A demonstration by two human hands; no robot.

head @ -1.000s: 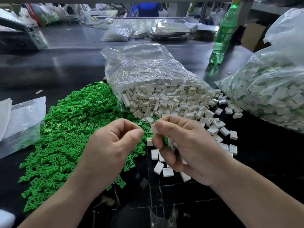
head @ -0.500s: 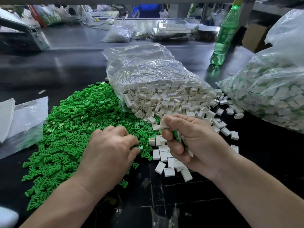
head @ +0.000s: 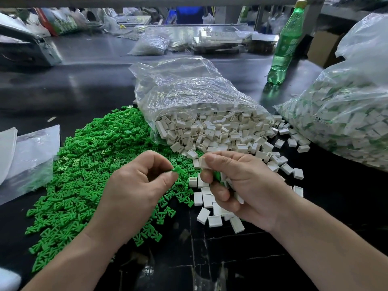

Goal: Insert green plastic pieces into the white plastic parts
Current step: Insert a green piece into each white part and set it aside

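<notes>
Misalignment is the main risk: a green forked plastic piece (head: 176,169) is pinched at the fingertips of the left grip (head: 134,185), just short of a white rectangular plastic shell (head: 202,161) pinched by the right grip (head: 241,185), both held above the black counter (head: 210,259). If the piece is presented skewed, it could jam or be flicked into the heap of green pieces (head: 84,175) below. Spare white shells (head: 239,198) cupped in the right palm could be spilled.

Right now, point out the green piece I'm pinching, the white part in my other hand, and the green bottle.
green piece (head: 176,169): head view, its exposed tip.
white part (head: 202,162): head view, its visible end face.
green bottle (head: 286,45): head view, middle of its body.
</notes>
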